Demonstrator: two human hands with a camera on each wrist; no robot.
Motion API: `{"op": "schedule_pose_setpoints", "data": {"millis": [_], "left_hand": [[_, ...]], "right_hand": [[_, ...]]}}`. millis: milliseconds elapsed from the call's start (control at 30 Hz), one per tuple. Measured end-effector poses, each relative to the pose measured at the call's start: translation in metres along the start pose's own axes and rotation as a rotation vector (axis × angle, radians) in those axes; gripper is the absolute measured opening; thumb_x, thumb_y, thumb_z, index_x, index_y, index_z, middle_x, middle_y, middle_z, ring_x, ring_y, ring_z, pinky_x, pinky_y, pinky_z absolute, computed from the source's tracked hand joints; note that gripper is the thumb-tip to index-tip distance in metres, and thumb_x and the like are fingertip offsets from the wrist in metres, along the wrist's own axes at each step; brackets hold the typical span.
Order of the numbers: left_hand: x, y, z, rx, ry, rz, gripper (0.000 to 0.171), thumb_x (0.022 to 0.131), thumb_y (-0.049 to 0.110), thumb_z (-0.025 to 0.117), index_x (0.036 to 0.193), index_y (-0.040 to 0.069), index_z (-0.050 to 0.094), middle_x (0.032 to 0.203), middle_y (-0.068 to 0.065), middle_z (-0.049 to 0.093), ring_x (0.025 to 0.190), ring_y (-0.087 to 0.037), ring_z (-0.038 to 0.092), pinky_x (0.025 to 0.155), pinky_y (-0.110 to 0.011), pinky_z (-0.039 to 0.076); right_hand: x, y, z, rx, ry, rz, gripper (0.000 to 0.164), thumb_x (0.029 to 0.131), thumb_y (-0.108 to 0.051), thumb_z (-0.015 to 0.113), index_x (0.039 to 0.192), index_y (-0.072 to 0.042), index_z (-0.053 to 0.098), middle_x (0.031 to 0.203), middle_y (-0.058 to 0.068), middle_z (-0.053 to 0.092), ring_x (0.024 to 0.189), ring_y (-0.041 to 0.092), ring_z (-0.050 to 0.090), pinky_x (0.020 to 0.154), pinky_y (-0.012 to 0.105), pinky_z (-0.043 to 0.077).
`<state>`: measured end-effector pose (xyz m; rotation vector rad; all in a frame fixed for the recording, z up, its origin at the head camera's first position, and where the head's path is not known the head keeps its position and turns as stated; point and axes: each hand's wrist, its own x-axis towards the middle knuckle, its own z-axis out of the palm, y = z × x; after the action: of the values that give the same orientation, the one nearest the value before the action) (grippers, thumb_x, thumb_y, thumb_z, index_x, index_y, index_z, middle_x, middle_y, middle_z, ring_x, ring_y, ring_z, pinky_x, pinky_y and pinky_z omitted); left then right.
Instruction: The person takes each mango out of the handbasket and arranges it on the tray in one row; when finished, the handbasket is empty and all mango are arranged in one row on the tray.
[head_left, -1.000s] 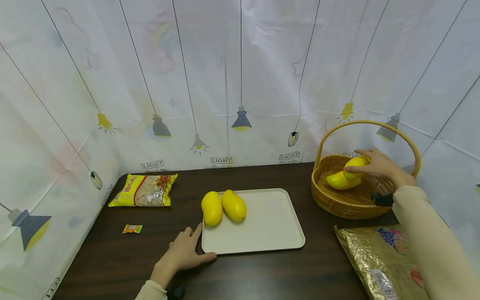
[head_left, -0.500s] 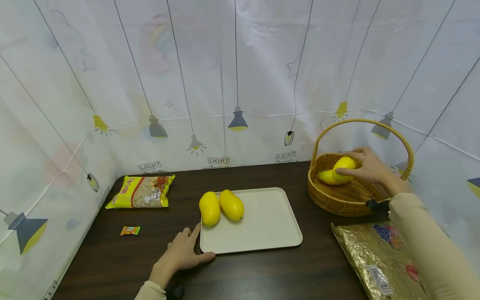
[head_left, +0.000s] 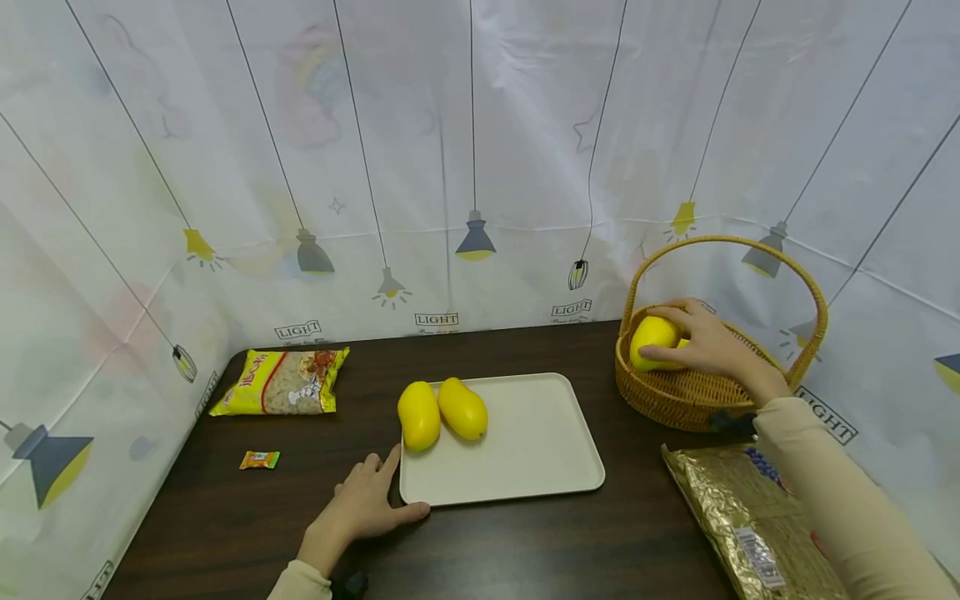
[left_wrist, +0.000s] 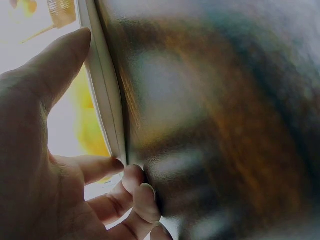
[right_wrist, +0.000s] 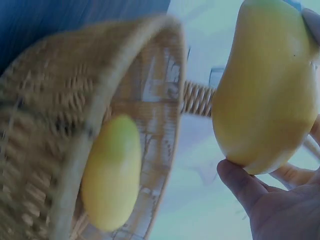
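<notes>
My right hand (head_left: pixel 708 340) grips a yellow mango (head_left: pixel 651 340) between thumb and fingers, over the left side of the wicker basket (head_left: pixel 675 408). In the right wrist view this held mango (right_wrist: pixel 270 90) is raised above the basket rim, and another mango (right_wrist: pixel 112 175) lies inside the basket. My left hand (head_left: pixel 360 504) rests at the near left corner of a cream tray (head_left: pixel 525 450), thumb and forefinger spread along its edges. In the left wrist view the thumb (left_wrist: pixel 65 57) touches the tray rim. Two mangoes, a left one (head_left: pixel 418 416) and a right one (head_left: pixel 462 409), lie at the tray's left end.
A gold foil bag (head_left: pixel 742 517) lies in front of the basket, partly under the right sleeve. At the back left is a yellow snack packet (head_left: pixel 285 382), with a small wrapped candy (head_left: pixel 259 460) nearer. The basket handle (head_left: pixel 720 239) arches high.
My right hand has moved left with the mango, from the basket's middle towards its left rim. The left hand and the tray stay in place; the head view shifted slightly at first.
</notes>
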<state>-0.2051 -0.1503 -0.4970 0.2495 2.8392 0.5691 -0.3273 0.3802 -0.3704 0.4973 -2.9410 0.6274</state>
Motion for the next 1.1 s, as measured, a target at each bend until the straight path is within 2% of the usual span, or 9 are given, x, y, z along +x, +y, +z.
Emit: {"op": "schedule_pose_setpoints", "data": {"millis": [133, 400, 700, 833, 967, 1100], "left_hand": [[0.000, 0.000, 0.000, 0.000, 0.001, 0.002, 0.107, 0.076, 0.074, 0.071, 0.158, 0.016, 0.034, 0.135, -0.022, 0.053, 0.119, -0.040, 0.055, 0.089, -0.073, 0.044], [0.000, 0.001, 0.001, -0.003, 0.001, 0.000, 0.108, 0.076, 0.074, 0.071, 0.158, 0.015, 0.034, 0.135, -0.022, 0.053, 0.119, -0.040, 0.055, 0.089, -0.074, 0.044], [-0.001, 0.000, -0.001, 0.005, -0.002, -0.004, 0.108, 0.076, 0.075, 0.070, 0.158, 0.014, 0.034, 0.134, -0.021, 0.053, 0.116, -0.038, 0.056, 0.088, -0.071, 0.045], [-0.001, -0.001, -0.001, 0.001, -0.002, -0.009, 0.108, 0.076, 0.075, 0.070, 0.158, 0.015, 0.034, 0.135, -0.021, 0.053, 0.118, -0.039, 0.055, 0.089, -0.072, 0.044], [-0.002, 0.001, -0.001, -0.011, 0.000, -0.004, 0.107, 0.076, 0.074, 0.070, 0.158, 0.015, 0.034, 0.138, -0.022, 0.052, 0.121, -0.041, 0.054, 0.090, -0.075, 0.043], [-0.001, 0.002, -0.001, -0.015, 0.002, -0.003, 0.107, 0.076, 0.074, 0.071, 0.158, 0.014, 0.034, 0.139, -0.023, 0.051, 0.123, -0.042, 0.054, 0.091, -0.075, 0.042]], "right_hand": [[0.005, -0.015, 0.008, 0.028, 0.025, -0.051, 0.069, 0.086, -0.044, 0.077, 0.143, -0.012, 0.054, 0.145, 0.020, 0.041, 0.118, 0.039, 0.048, 0.089, 0.055, 0.046], [0.019, -0.044, 0.034, 0.046, 0.020, -0.152, 0.069, 0.084, -0.043, 0.079, 0.142, -0.015, 0.055, 0.143, 0.015, 0.045, 0.125, 0.037, 0.048, 0.095, 0.055, 0.045], [0.033, -0.078, 0.075, 0.072, -0.047, -0.200, 0.073, 0.083, -0.050, 0.078, 0.145, -0.020, 0.054, 0.147, 0.013, 0.044, 0.129, 0.036, 0.048, 0.099, 0.056, 0.047], [0.041, -0.091, 0.096, 0.096, -0.102, -0.216, 0.074, 0.082, -0.051, 0.078, 0.145, -0.020, 0.054, 0.145, 0.011, 0.045, 0.125, 0.033, 0.050, 0.099, 0.053, 0.048], [0.047, -0.098, 0.114, 0.079, -0.163, -0.212, 0.079, 0.082, -0.057, 0.076, 0.146, -0.019, 0.051, 0.149, 0.010, 0.044, 0.123, 0.032, 0.052, 0.097, 0.049, 0.049], [0.053, -0.102, 0.129, 0.073, -0.218, -0.207, 0.083, 0.081, -0.062, 0.074, 0.146, -0.017, 0.049, 0.153, 0.009, 0.041, 0.131, 0.035, 0.050, 0.102, 0.053, 0.047]]}}
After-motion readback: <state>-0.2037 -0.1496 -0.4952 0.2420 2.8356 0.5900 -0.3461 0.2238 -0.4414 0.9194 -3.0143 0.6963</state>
